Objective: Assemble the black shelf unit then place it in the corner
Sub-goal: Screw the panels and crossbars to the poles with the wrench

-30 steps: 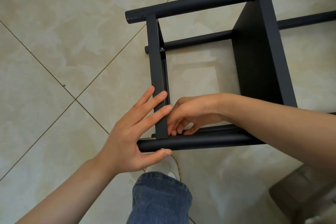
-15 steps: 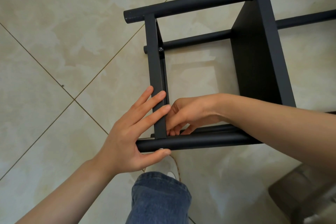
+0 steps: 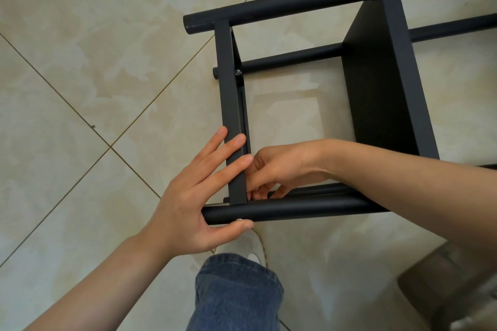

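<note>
The black shelf unit [image 3: 376, 83] lies on its side on the tiled floor, with round black poles and flat black panels. My left hand [image 3: 193, 196] is spread against the near end panel [image 3: 231, 105], fingers flat on its outer face and thumb under the near pole [image 3: 295, 208], beside a silver screw head [image 3: 238, 220]. My right hand [image 3: 279, 169] reaches inside the frame, fingers curled at the inner corner where that panel meets the pole. Whatever its fingertips pinch is hidden behind the panel.
Beige floor tiles [image 3: 80, 88] with thin brown grout lines surround the unit. My jeans-clad leg [image 3: 236, 293] and a white shoe [image 3: 250, 247] are just below the near pole. A blurred brownish object [image 3: 451, 285] sits at the lower right.
The right hand's fingers have shifted slightly at the inner corner. The left hand stays pressed on the panel and pole. The shelf unit has barely moved.
</note>
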### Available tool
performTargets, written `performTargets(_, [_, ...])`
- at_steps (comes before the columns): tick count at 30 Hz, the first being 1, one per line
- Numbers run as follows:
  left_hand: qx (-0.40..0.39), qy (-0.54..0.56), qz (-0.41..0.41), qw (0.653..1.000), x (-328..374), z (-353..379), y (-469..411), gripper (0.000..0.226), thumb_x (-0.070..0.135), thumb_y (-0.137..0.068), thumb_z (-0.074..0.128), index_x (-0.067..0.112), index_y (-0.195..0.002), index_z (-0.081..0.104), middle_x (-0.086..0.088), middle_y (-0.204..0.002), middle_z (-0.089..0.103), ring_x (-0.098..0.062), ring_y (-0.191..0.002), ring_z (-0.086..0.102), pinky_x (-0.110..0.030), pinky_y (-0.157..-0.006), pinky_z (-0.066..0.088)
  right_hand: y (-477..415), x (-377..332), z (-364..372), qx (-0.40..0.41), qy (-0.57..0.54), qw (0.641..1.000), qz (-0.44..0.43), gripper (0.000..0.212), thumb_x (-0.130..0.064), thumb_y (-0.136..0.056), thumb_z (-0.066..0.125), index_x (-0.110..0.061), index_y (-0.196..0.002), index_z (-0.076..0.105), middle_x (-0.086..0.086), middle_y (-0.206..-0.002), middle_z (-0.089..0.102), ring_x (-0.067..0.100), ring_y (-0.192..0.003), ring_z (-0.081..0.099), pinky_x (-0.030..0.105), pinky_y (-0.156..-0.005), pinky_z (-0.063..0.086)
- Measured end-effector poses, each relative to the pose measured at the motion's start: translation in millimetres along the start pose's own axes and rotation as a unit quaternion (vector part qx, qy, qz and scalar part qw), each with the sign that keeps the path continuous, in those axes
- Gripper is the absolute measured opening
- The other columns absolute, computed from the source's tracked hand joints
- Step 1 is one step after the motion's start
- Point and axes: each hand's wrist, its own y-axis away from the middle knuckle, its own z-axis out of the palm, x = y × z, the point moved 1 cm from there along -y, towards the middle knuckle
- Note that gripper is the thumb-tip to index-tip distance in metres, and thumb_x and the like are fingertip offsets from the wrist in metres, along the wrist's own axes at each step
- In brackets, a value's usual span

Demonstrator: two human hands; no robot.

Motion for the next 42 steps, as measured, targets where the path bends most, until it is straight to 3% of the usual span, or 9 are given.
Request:
performTargets(5, [0.000, -0.003, 0.000, 1.000, 1, 0, 0, 0.075, 0.044, -0.085, 0.073, 0.003, -0.143, 0.049, -0.014, -0.159, 0.037, -0.035, -0.154, 0.022, -0.038, -0.124, 0.025, 2, 0, -2, -0.032, -0.041, 0.999, -0.014, 0.023, -0.012, -0.095, 0.059, -0.018, -0.078, 0.075, 0.002, -0.082, 0.068, 0.015, -0.083, 0.060, 0.037, -0.088, 0.049])
performTargets(13, [-0.003, 0.000, -0.001, 1.000, 0, -1, 0, 0.073, 0.044, -0.086, 0.073, 0.005, -0.143, 0.049, -0.014, -0.159, 0.037, -0.034, -0.154, 0.022, -0.036, -0.124, 0.024, -5, 5, -3, -0.001, -0.017, 1.000, -0.025, 0.035, -0.016, -0.095, 0.061, -0.024, -0.062, 0.071, -0.003, -0.068, 0.064, 0.009, -0.070, 0.057, 0.029, -0.079, 0.046])
performTargets(19, [-0.009, 0.006, -0.015, 1.000, 5, -3, 0, 0.074, 0.043, -0.085, 0.074, 0.007, -0.144, 0.048, -0.010, -0.161, 0.036, -0.029, -0.155, 0.020, -0.032, -0.123, 0.024, 3, 2, 1, -0.007, -0.033, 0.999, -0.034, 0.015, -0.016, -0.094, 0.060, -0.017, -0.090, 0.075, 0.002, -0.085, 0.070, 0.012, -0.081, 0.064, 0.029, -0.081, 0.051])
performTargets(24, [-0.009, 0.010, -0.030, 0.999, 9, -5, 3, 0.073, 0.042, -0.087, 0.071, 0.011, -0.147, 0.046, -0.006, -0.163, 0.033, -0.024, -0.156, 0.018, -0.029, -0.124, 0.022, 10, -4, 8, 0.040, 0.009, 0.999, -0.023, 0.025, -0.019, -0.096, 0.059, -0.007, -0.114, 0.070, 0.013, -0.112, 0.072, 0.017, -0.095, 0.068, 0.036, -0.094, 0.053])
performTargets(30, [-0.008, 0.004, -0.068, 0.998, 20, -9, 6, 0.073, 0.043, -0.087, 0.068, 0.018, -0.151, 0.042, 0.002, -0.165, 0.029, -0.015, -0.156, 0.015, -0.022, -0.123, 0.018, 30, -16, 14, 0.124, 0.066, 0.990, -0.013, 0.020, -0.022, -0.098, 0.055, -0.014, -0.091, 0.073, -0.001, -0.088, 0.074, 0.015, -0.087, 0.068, 0.031, -0.088, 0.056])
performTargets(34, [0.022, 0.047, -0.122, 0.991, 35, -1, 14, 0.073, 0.025, -0.086, 0.077, 0.025, -0.151, 0.043, 0.013, -0.166, 0.026, -0.006, -0.154, 0.018, -0.016, -0.121, 0.019, 54, -18, 19, 0.164, 0.125, 0.978, -0.018, 0.028, -0.034, -0.102, 0.051, -0.019, -0.102, 0.074, -0.006, -0.098, 0.074, 0.012, -0.092, 0.068, 0.027, -0.089, 0.054])
performTargets(37, [0.055, 0.113, -0.170, 0.978, 40, 2, 19, 0.073, 0.010, -0.084, 0.081, 0.028, -0.147, 0.049, 0.025, -0.162, 0.029, -0.001, -0.150, 0.027, -0.012, -0.117, 0.023, 63, -15, 33, 0.224, 0.227, 0.947, -0.051, 0.028, -0.035, -0.101, 0.052, -0.018, -0.107, 0.073, -0.001, -0.101, 0.073, 0.014, -0.093, 0.066, 0.029, -0.088, 0.052])
performTargets(39, [0.097, 0.158, -0.209, 0.960, 42, 4, 21, 0.073, 0.013, -0.082, 0.082, 0.031, -0.145, 0.051, 0.026, -0.157, 0.037, 0.003, -0.145, 0.035, -0.014, -0.113, 0.033, 67, -10, 48, 0.244, 0.293, 0.922, -0.063, 0.027, -0.037, -0.099, 0.054, -0.019, -0.112, 0.069, 0.000, -0.106, 0.071, 0.016, -0.094, 0.064, 0.030, -0.087, 0.051])
performTargets(42, [0.174, 0.279, -0.333, 0.884, 44, 10, 22, 0.083, 0.030, -0.072, 0.087, 0.041, -0.144, 0.047, 0.025, -0.145, 0.052, 0.007, -0.133, 0.049, -0.012, -0.099, 0.047, 74, -3, 62, 0.249, 0.376, 0.891, -0.060, 0.026, -0.039, -0.096, 0.056, -0.025, -0.118, 0.059, 0.001, -0.109, 0.068, 0.020, -0.095, 0.063, 0.038, -0.082, 0.053])
